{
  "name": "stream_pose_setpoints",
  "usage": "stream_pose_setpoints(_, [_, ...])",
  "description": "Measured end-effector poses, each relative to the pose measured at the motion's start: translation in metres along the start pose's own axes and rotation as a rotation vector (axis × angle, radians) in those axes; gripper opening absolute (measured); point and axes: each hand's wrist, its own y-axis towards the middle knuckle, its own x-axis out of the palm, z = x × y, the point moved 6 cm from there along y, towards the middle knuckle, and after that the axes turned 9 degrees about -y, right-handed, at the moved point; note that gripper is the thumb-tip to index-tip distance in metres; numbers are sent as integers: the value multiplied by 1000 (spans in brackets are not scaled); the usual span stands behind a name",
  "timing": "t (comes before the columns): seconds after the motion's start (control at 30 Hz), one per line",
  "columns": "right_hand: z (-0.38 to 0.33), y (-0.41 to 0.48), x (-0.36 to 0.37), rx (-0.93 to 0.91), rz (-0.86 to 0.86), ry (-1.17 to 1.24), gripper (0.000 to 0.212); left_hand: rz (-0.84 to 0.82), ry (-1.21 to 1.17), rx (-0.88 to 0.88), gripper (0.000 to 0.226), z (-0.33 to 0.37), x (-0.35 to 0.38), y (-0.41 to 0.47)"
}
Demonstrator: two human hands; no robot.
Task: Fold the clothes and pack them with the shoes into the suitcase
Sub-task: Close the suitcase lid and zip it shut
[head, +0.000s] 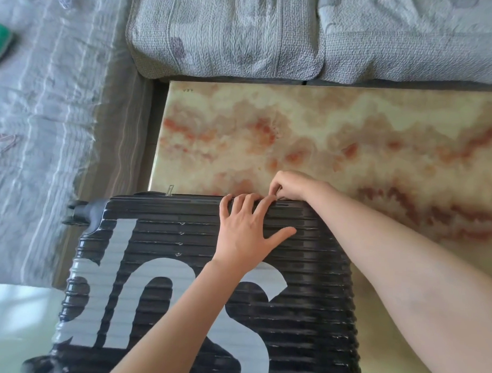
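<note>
Over the near left corner of the tabletop [353,128], a marbled cream-and-orange slab, lies the suitcase [181,240]. It is black and ribbed with large white letters, its lid is shut, and its wheels [78,212] poke out past the left edge. No clothes or shoes are in view.

My left hand [246,228] lies flat on the lid by its far rim, fingers spread, fingertips hooked just over the rim and thumb out to the right. My right hand [292,185] reaches in from the right, its forearm crossing the case's far right corner. Its thumb and forefinger pinch something small at the zip seam. The fingertips hide it, but I take it for a zip puller. 1 metal tab [170,189] stands up further left along the seam.

I judge the step to be working the zip along the far rim. Whether that opens or closes the case, I cannot tell. The next move calls for a steady pull along the seam while my left hand pins the lid.
</note>
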Motion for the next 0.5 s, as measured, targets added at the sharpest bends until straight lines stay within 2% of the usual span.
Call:
stream_pose_setpoints(0.1, [0,-7,-11,-22,69,-115,15,2,11,-7,76,0,0,1])
stream_pose_setpoints(0.27, [14,-17,-14,-17,179,-216,18,10,-2,-14,72,0,-2,0])
stream_pose_setpoints(0.5, [55,-40,0,-10,252,-117,14,-9,5,-21,71,-2,-3,0])
